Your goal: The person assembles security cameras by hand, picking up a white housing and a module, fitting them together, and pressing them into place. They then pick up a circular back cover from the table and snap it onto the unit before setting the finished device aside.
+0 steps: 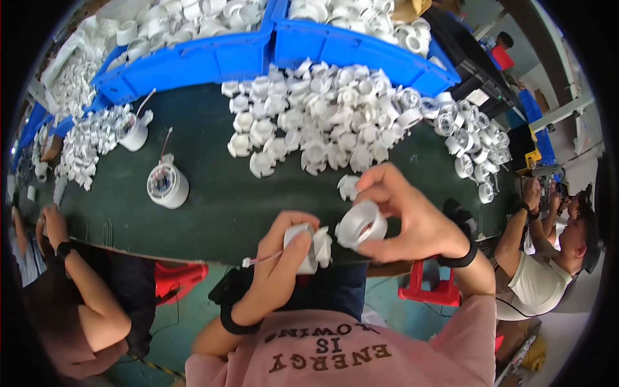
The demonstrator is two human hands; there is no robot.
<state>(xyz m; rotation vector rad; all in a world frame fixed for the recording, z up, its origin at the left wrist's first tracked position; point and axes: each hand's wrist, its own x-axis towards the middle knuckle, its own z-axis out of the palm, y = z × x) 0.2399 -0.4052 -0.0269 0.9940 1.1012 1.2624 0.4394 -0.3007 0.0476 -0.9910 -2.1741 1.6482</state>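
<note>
My left hand point(276, 271) is closed around a white plastic cylinder housing point(298, 248), held on its side near the table's front edge. A white tabbed piece point(322, 247) sits at its right end. From that hand a thin wire with a small white connector point(247, 262) sticks out to the left. Thumb and fingers of my right hand point(422, 222) grip a white round cup point(362, 224), its open mouth toward me and something reddish inside. The two held parts are close but apart. Just beyond the cup lies a loose white tabbed piece point(348, 187).
White tabbed parts point(316, 116) form a large heap beyond my hands, before blue bins point(193, 74) full of white parts. Wired white housings point(168, 186) stand at left on the dark green table point(213, 213). Clear-and-white rings point(474, 138) are piled right. Other people sit at both sides.
</note>
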